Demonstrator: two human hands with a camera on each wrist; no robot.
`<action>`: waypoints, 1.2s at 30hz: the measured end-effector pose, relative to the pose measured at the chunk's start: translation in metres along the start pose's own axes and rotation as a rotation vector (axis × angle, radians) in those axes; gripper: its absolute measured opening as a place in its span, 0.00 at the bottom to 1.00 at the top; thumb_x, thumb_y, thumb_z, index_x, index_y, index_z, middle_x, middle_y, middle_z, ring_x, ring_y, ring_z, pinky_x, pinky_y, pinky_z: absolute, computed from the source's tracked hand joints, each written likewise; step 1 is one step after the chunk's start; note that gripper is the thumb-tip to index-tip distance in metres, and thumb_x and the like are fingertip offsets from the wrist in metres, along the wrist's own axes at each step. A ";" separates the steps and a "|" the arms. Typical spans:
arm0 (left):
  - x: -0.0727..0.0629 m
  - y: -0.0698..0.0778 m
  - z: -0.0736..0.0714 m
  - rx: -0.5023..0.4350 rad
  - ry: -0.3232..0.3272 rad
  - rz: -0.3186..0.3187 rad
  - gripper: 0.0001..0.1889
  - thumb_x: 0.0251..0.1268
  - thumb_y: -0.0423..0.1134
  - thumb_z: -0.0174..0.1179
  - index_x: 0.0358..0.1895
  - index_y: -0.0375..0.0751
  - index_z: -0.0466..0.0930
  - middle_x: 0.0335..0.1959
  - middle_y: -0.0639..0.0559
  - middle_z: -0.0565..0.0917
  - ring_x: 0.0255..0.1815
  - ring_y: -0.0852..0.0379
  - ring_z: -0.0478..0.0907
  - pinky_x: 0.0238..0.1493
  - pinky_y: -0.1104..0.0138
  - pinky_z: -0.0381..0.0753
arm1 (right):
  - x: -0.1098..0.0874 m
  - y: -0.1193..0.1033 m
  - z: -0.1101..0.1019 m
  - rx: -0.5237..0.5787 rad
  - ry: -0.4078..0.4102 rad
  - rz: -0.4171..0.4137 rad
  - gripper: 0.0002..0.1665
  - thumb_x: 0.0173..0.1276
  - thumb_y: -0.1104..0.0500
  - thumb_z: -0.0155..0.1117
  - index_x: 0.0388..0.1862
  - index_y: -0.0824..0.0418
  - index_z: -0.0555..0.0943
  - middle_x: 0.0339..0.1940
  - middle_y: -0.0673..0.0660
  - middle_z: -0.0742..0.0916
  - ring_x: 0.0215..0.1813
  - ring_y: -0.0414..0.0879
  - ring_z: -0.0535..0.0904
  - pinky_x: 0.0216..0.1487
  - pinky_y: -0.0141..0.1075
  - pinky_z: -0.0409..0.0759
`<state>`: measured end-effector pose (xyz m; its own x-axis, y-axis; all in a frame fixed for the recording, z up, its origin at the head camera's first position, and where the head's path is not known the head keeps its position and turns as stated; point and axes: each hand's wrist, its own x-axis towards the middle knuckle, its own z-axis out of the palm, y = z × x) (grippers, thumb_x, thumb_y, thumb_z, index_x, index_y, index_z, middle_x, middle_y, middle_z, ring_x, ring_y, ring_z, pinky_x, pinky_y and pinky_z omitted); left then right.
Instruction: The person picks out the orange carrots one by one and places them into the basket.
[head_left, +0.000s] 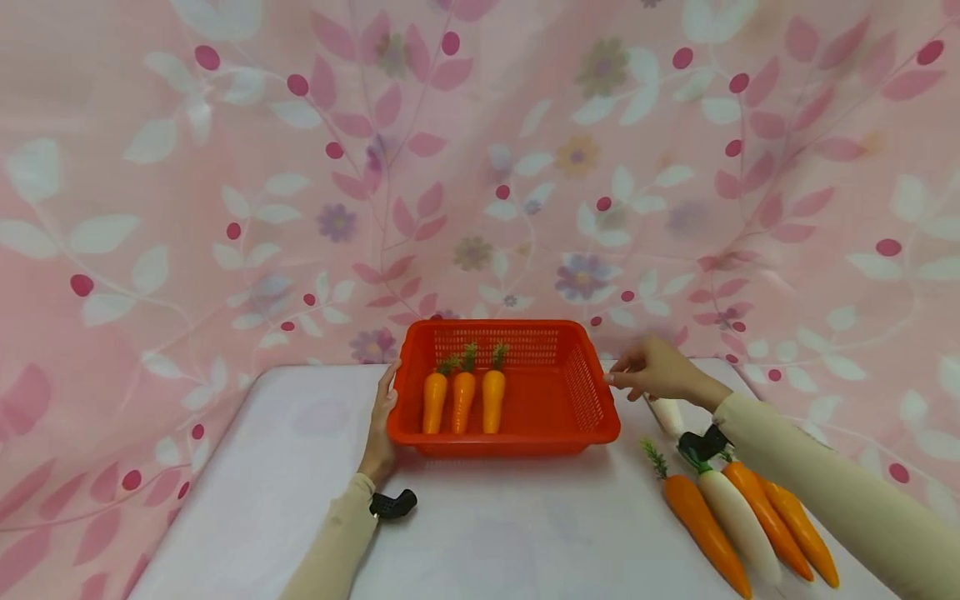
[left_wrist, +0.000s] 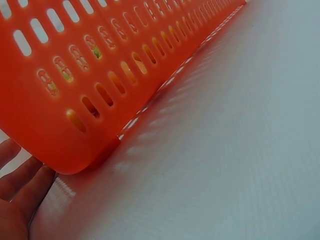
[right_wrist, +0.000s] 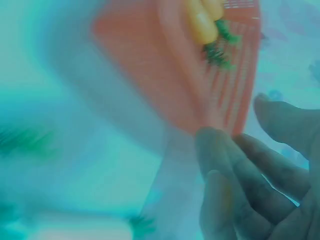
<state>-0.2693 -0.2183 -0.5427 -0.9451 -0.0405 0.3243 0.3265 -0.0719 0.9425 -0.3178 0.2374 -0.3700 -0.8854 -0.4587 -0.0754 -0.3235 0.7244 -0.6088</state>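
Observation:
A red perforated plastic basket (head_left: 502, 439) sits on the white table. Inside it, three yellow-orange carrots with green tops lie side by side, the rightmost carrot (head_left: 492, 402) near the middle. My left hand (head_left: 381, 435) rests against the basket's left side; in the left wrist view its fingers (left_wrist: 22, 182) lie by the basket corner, partly cut off. My right hand (head_left: 663, 371) hovers at the right rim with fingers loosely bent and nothing between them. The right wrist view is blurred, and its fingertips (right_wrist: 212, 142) overlap the rim; contact is unclear.
On the table's right, below my right forearm, lie an orange carrot (head_left: 705, 529), a white radish (head_left: 742, 517) and two more carrots (head_left: 772, 525). Another white radish (head_left: 666, 413) lies beneath my right hand. A pink floral cloth (head_left: 480, 208) hangs behind the table.

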 end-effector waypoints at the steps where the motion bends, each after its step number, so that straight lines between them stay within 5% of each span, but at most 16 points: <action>1: 0.000 0.001 0.000 0.002 0.005 0.001 0.29 0.87 0.50 0.30 0.87 0.62 0.50 0.87 0.62 0.54 0.86 0.48 0.56 0.84 0.40 0.56 | -0.008 0.004 -0.001 -0.019 -0.016 -0.002 0.18 0.73 0.52 0.73 0.49 0.66 0.91 0.31 0.56 0.93 0.27 0.47 0.90 0.26 0.40 0.88; 7: 0.000 0.002 -0.001 0.023 0.028 -0.006 0.29 0.87 0.51 0.31 0.86 0.63 0.52 0.86 0.66 0.54 0.86 0.53 0.55 0.85 0.41 0.55 | -0.050 0.022 0.007 -0.106 -0.089 0.073 0.16 0.70 0.50 0.75 0.44 0.62 0.91 0.26 0.53 0.91 0.25 0.49 0.89 0.28 0.39 0.87; 18: -0.002 0.000 -0.001 0.032 0.025 -0.020 0.30 0.87 0.53 0.32 0.87 0.64 0.50 0.86 0.65 0.54 0.86 0.50 0.56 0.84 0.40 0.57 | -0.103 0.045 0.035 -0.086 -0.081 0.201 0.14 0.66 0.53 0.79 0.43 0.61 0.89 0.30 0.53 0.90 0.20 0.48 0.84 0.22 0.39 0.86; 28: -0.002 0.000 -0.002 0.019 0.019 -0.015 0.29 0.87 0.52 0.31 0.86 0.65 0.51 0.87 0.65 0.53 0.86 0.50 0.54 0.85 0.40 0.55 | -0.117 0.060 0.048 -0.283 -0.002 0.128 0.19 0.59 0.46 0.83 0.39 0.58 0.91 0.31 0.47 0.90 0.32 0.40 0.81 0.33 0.36 0.84; 36: 0.000 0.001 0.000 0.032 0.020 -0.023 0.30 0.87 0.53 0.32 0.87 0.63 0.50 0.87 0.65 0.53 0.86 0.49 0.55 0.84 0.39 0.56 | -0.121 0.065 0.060 -0.313 0.040 0.122 0.23 0.58 0.41 0.83 0.40 0.58 0.92 0.34 0.48 0.90 0.34 0.40 0.81 0.36 0.39 0.86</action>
<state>-0.2689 -0.2187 -0.5418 -0.9517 -0.0592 0.3013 0.3039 -0.0408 0.9518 -0.2111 0.3091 -0.4480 -0.9344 -0.3426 -0.0976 -0.2955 0.8984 -0.3249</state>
